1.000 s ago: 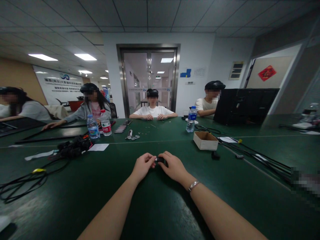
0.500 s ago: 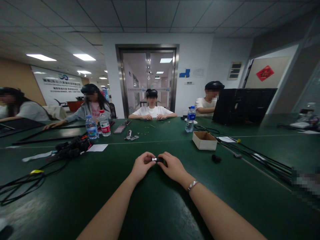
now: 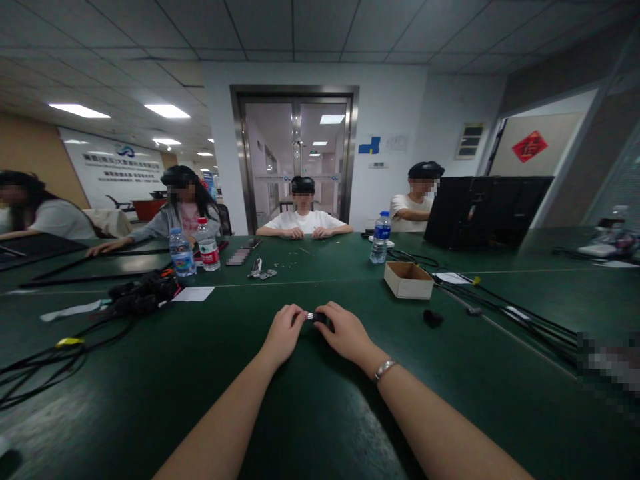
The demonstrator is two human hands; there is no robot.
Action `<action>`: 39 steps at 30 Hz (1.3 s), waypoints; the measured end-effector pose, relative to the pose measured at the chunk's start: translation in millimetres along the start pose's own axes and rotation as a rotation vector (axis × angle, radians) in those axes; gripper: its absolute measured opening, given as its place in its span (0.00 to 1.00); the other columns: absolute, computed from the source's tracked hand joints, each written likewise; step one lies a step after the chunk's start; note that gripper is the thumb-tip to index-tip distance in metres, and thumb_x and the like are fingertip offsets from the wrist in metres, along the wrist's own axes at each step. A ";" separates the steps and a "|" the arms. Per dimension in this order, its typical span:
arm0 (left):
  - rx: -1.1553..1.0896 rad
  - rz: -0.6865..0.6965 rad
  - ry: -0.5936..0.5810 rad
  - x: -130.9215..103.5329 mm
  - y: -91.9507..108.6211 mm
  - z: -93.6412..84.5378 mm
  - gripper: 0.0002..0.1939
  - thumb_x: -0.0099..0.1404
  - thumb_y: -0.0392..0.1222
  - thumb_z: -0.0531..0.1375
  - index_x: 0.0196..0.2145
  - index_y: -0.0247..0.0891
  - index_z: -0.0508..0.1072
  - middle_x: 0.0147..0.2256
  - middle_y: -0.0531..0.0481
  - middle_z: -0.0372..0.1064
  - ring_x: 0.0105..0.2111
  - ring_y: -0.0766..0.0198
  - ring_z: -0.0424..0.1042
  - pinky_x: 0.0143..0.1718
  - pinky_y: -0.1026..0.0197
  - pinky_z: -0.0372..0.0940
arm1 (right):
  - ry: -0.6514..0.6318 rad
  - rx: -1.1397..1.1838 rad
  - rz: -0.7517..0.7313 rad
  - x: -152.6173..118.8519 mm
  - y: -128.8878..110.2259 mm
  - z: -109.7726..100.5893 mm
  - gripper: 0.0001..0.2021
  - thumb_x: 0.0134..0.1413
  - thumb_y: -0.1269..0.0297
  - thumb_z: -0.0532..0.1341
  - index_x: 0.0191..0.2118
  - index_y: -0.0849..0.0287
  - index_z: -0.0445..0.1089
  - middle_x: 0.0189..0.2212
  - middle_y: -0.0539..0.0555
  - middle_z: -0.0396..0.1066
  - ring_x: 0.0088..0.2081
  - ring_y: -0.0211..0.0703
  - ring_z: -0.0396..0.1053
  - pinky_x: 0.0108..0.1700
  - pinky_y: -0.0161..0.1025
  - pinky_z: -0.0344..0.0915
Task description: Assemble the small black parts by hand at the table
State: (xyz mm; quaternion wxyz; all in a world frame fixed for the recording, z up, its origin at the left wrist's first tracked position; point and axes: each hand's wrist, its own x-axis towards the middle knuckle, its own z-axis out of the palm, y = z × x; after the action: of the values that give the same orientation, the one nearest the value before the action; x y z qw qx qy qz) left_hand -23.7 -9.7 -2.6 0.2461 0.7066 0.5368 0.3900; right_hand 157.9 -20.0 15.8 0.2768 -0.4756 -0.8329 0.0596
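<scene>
Just above the green table (image 3: 310, 387), a small dark cylinder with a shiny silver end (image 3: 317, 317) lies crosswise between my two hands. My left hand (image 3: 285, 331) is closed, its thumb and fingertips pinching the silver end. The black end is gripped by my right hand (image 3: 346, 331), with fingers curled over it and partly hiding it. What exactly the piece is, I cannot make out. A silver bracelet (image 3: 385, 370) sits on my right wrist.
An open cardboard box (image 3: 407, 285) stands right of my hands, with a small black object (image 3: 433, 318) nearer me. Black cables (image 3: 520, 327) run along the right. Bottles (image 3: 381, 239) and small metal parts (image 3: 262, 271) lie further off. Several people sit across the table.
My left fingers have shifted slightly and straightened a little on the silver end. My right hand has barely moved, keeping its grip on the black end.
</scene>
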 end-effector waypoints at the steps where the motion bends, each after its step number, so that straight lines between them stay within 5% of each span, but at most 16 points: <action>1: -0.011 0.017 -0.003 0.2 -0.3 0.0 0.13 0.65 0.50 0.51 0.34 0.40 0.70 0.37 0.48 0.66 0.40 0.59 0.66 0.42 0.57 0.61 | 0.003 0.000 -0.001 -0.1 0.6 0.3 0.11 0.58 0.62 0.57 0.46 0.55 0.68 0.41 0.53 0.68 0.38 0.40 0.67 0.40 0.37 0.63; 8: -0.184 0.071 -0.033 1.1 -4.9 3.7 0.08 0.60 0.38 0.57 0.39 0.41 0.68 0.42 0.49 0.68 0.43 0.61 0.67 0.43 0.60 0.62 | 0.006 -0.007 0.009 0.5 2.4 0.5 0.11 0.58 0.63 0.57 0.46 0.55 0.67 0.41 0.53 0.68 0.37 0.40 0.67 0.39 0.36 0.62; 14: -0.097 0.024 0.018 2.7 -6.7 4.8 0.16 0.64 0.54 0.52 0.36 0.39 0.71 0.37 0.48 0.69 0.40 0.60 0.68 0.43 0.57 0.61 | 0.011 0.002 -0.004 0.4 0.6 0.4 0.11 0.58 0.63 0.57 0.47 0.55 0.67 0.41 0.53 0.68 0.38 0.40 0.67 0.40 0.36 0.62; 18: 0.023 0.063 -0.004 2.8 -5.5 2.2 0.20 0.66 0.54 0.47 0.29 0.39 0.72 0.33 0.48 0.67 0.38 0.60 0.67 0.42 0.57 0.60 | 0.009 -0.002 -0.019 -0.3 0.1 0.1 0.11 0.58 0.63 0.56 0.47 0.55 0.67 0.42 0.53 0.68 0.38 0.39 0.67 0.40 0.36 0.63; 23: -0.059 0.113 -0.034 0.8 -3.7 1.2 0.09 0.62 0.42 0.55 0.38 0.42 0.72 0.40 0.48 0.68 0.42 0.60 0.67 0.42 0.59 0.62 | 0.008 -0.017 -0.003 0.1 1.4 1.0 0.11 0.58 0.63 0.57 0.46 0.55 0.67 0.41 0.53 0.68 0.37 0.39 0.67 0.39 0.36 0.62; 27: -0.107 0.059 -0.039 -0.6 -2.0 1.3 0.16 0.59 0.43 0.59 0.45 0.43 0.69 0.45 0.48 0.67 0.45 0.59 0.66 0.42 0.60 0.63 | 0.002 -0.012 -0.003 0.5 1.0 1.0 0.12 0.59 0.63 0.56 0.48 0.55 0.67 0.42 0.53 0.68 0.39 0.39 0.67 0.39 0.36 0.62; 33: 0.038 0.025 -0.051 -0.5 0.7 -0.1 0.23 0.67 0.55 0.44 0.28 0.39 0.70 0.31 0.48 0.68 0.35 0.59 0.67 0.40 0.57 0.60 | -0.011 -0.012 0.003 -0.1 -2.4 -2.1 0.11 0.59 0.63 0.56 0.47 0.55 0.67 0.42 0.53 0.68 0.39 0.40 0.68 0.40 0.37 0.63; 39: -0.149 0.096 -0.095 -1.2 0.1 1.2 0.10 0.63 0.44 0.54 0.40 0.42 0.70 0.39 0.50 0.70 0.39 0.62 0.68 0.41 0.61 0.62 | -0.026 -0.022 0.039 0.5 -2.8 -2.8 0.11 0.59 0.63 0.56 0.47 0.55 0.67 0.42 0.54 0.68 0.39 0.40 0.68 0.40 0.37 0.63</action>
State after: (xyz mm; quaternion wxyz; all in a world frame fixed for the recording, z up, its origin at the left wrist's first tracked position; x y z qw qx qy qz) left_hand -22.9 -10.7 -3.5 0.3044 0.7288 0.4595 0.4062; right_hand 157.0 -21.6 19.4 0.2594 -0.4938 -0.8276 0.0621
